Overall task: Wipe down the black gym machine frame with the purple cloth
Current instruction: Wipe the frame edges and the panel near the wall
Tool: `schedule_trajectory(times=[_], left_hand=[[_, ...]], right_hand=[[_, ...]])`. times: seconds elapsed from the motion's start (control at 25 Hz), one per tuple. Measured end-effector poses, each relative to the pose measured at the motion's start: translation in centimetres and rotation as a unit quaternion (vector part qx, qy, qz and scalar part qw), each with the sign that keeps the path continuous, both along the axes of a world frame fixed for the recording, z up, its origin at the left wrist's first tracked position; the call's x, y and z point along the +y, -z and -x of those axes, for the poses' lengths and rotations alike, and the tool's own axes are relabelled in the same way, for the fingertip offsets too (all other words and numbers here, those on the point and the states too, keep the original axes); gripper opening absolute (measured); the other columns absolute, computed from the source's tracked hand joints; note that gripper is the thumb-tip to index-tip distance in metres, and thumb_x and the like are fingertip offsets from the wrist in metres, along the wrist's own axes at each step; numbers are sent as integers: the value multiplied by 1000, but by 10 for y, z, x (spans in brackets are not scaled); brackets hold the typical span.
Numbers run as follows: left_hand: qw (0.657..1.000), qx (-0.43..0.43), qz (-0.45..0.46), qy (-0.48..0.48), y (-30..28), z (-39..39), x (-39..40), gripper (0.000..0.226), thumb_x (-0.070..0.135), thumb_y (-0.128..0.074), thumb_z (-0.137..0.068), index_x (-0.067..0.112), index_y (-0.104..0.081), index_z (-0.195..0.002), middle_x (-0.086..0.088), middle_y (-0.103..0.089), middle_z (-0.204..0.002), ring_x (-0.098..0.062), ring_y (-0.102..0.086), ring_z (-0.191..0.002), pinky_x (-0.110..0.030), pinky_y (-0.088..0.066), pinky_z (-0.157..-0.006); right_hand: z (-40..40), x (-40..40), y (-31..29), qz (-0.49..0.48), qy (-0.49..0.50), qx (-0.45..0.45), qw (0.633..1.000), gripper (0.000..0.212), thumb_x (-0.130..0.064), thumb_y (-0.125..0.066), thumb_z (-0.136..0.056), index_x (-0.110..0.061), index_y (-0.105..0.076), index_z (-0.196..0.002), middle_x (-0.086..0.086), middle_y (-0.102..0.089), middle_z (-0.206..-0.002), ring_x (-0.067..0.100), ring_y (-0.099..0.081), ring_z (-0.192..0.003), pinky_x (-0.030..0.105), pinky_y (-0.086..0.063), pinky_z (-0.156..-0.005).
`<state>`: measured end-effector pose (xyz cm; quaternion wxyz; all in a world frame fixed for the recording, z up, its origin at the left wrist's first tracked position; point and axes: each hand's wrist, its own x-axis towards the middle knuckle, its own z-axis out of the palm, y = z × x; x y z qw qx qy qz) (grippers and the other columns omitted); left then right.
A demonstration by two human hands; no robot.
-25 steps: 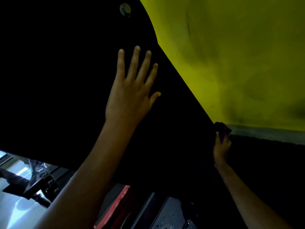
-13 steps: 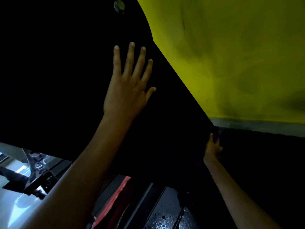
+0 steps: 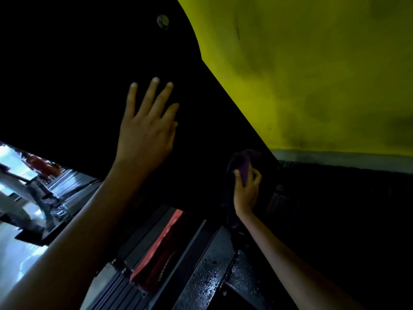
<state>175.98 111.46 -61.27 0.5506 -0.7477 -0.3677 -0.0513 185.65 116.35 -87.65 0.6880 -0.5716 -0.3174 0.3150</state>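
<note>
A large black panel of the gym machine frame (image 3: 78,86) fills the upper left of the head view. My left hand (image 3: 145,133) lies flat against it with fingers spread, holding nothing. Lower right, near the panel's slanted edge, my right hand (image 3: 245,191) grips the purple cloth (image 3: 242,162), bunched above the fingers and pressed on the black frame. A tail of the cloth hangs down beside my wrist.
A yellow wall (image 3: 312,74) with a grey base strip (image 3: 346,158) stands behind the frame at right. A round bolt (image 3: 162,20) sits high on the panel. Below are black wet-looking frame bars (image 3: 207,276) and a red strip (image 3: 161,240). Bright floor and other equipment show at left (image 3: 20,198).
My right hand with the cloth has shifted left and down along the panel's edge, and the cloth now shows more. My left hand has slid slightly lower on the panel.
</note>
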Motion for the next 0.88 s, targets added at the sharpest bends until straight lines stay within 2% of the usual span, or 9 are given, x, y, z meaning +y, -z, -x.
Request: schedule_trajectory(times=[0.08,0.16,0.36,0.48,0.56,0.64,0.76,0.84,0.88], left_hand=[[998,59,-9,-20,7,11,-3,48,26,-32,-97,2,-48,-135,-20,-35,-149,-37,-27,-141,-51,-7,-114],[995,90,-14,-37,10,10,-1,48,25,-28,-98,4,-46,-137,-20,-35,-149,-36,-27,-141,-52,-9,-114],[998,61,24,-21,10,9,1,48,25,-24,-99,4,-43,-138,-19,-35,-150,-34,-26,-142,-53,-10,-115],[998,54,42,-6,9,10,1,48,24,-24,-100,2,-41,-138,-20,-34,-150,-34,-24,-142,-54,-10,-115],[998,45,49,-8,11,9,0,46,23,-25,-100,2,-42,-138,-20,-35,-149,-34,-24,-142,-53,-8,-116],[997,44,58,-10,12,11,0,46,24,-26,-100,1,-43,-137,-20,-36,-148,-35,-25,-142,-52,-7,-116],[997,26,70,2,11,11,2,47,25,-27,-99,1,-48,-133,-21,-40,-146,-34,-28,-141,-51,-9,-115],[996,-61,66,26,23,5,-1,43,25,-33,-98,2,-53,-128,-18,-46,-142,-32,-33,-139,-50,-9,-115],[991,-113,60,28,38,3,-6,41,24,-36,-96,4,-56,-126,-17,-49,-140,-32,-35,-138,-49,-8,-115]], right_hand=[[0,2,15,145,-14,160,976,64,-52,-41,-94,-16,-33,-147,15,-33,-139,38,-48,-117,41,-42,-95],[14,-8,-3,173,-2,200,964,61,-50,-41,-95,-20,-30,-148,14,-31,-140,37,-47,-118,42,-41,-99],[81,-71,-93,-50,29,-1,998,60,-55,-46,-91,-21,-46,-140,9,-40,-138,26,-48,-119,34,-41,-97],[85,-80,-83,-216,32,-143,965,54,-60,-36,-92,-26,-45,-133,5,-40,-133,22,-48,-116,28,-39,-93],[74,-65,-51,-254,53,-189,947,51,-59,-37,-93,-24,-47,-129,7,-42,-128,23,-49,-113,27,-39,-91],[70,-54,-18,-205,72,-152,964,53,-56,-42,-93,-17,-52,-128,12,-48,-125,26,-52,-110,32,-44,-90],[63,-50,9,-12,65,43,997,64,-54,-46,-90,-11,-49,-136,15,-46,-130,31,-54,-111,33,-45,-86],[60,-49,1,106,16,135,985,63,-51,-44,-94,-16,-35,-146,12,-37,-137,32,-50,-116,33,-42,-89],[61,-52,-11,118,-3,130,984,64,-50,-44,-95,-17,-30,-148,11,-34,-140,30,-47,-119,34,-40,-92]])
